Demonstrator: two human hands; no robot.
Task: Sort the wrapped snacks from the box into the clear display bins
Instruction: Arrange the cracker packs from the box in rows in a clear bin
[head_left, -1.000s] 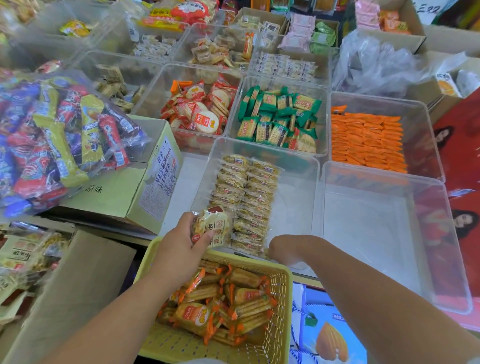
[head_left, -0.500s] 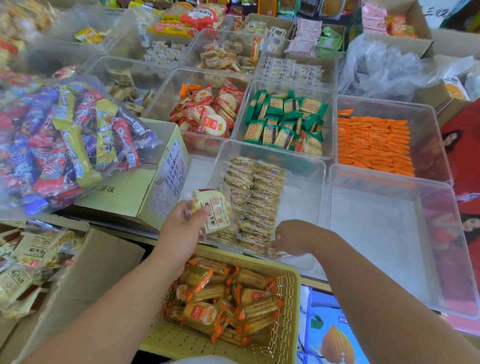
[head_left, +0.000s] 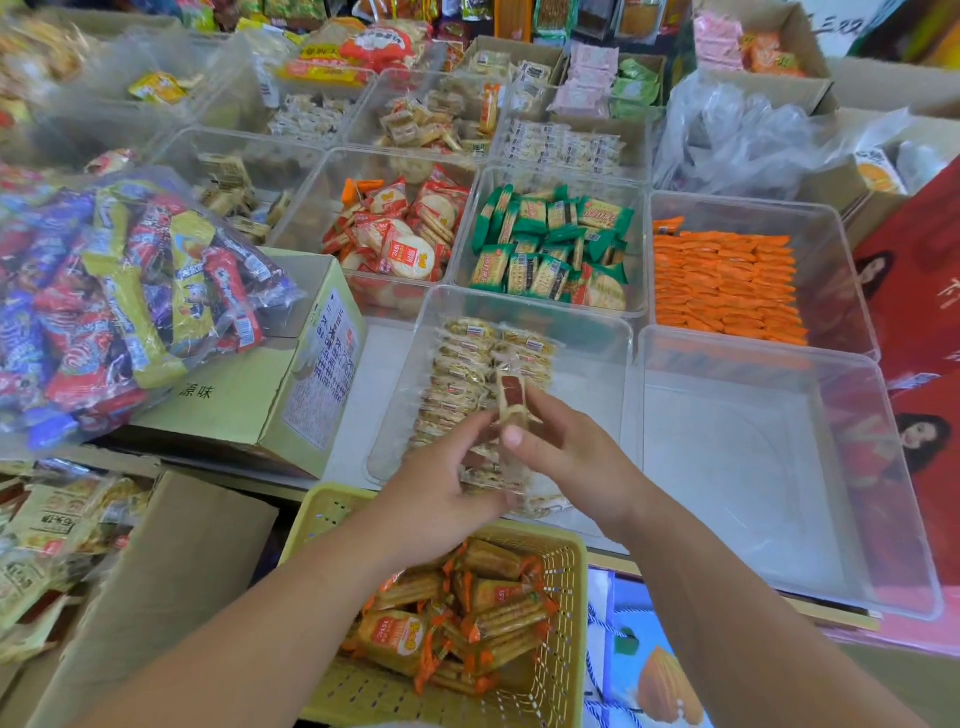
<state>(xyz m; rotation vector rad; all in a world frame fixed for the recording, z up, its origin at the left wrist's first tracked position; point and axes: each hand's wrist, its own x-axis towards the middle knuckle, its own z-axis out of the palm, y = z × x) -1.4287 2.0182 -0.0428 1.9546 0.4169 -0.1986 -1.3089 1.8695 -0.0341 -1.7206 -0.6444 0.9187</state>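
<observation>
held item: beige wrapped snack packet (head_left: 511, 397) with a red label, standing on end, roughly upright
left hand (head_left: 441, 488): fingers curled, fingertips (head_left: 485, 422) pinching the packet's left side
right hand (head_left: 566, 457): thumb (head_left: 514, 435) pressed on the packet's near face, other fingers behind it
hands: together, both clamped on the one packet, touching each other at the fingertips
packet location: above the near end of the clear bin (head_left: 587, 374), over the snack rows, between the two hands
clear bin contents: two rows of beige wrapped snacks (head_left: 467, 364) packed on edge along its left half
second clear bin (head_left: 753, 467): just beside it on the right
yellow basket (head_left: 574, 571): under the forearms, near edge of the table, holds orange-wrapped snacks (head_left: 467, 608)
far bins: red-and-white crackers (head_left: 400, 234), green-wrapped crackers (head_left: 550, 244), orange packets (head_left: 727, 280)
left: bag of mixed coloured snacks (head_left: 119, 291) lying on a cardboard box (head_left: 249, 395)
</observation>
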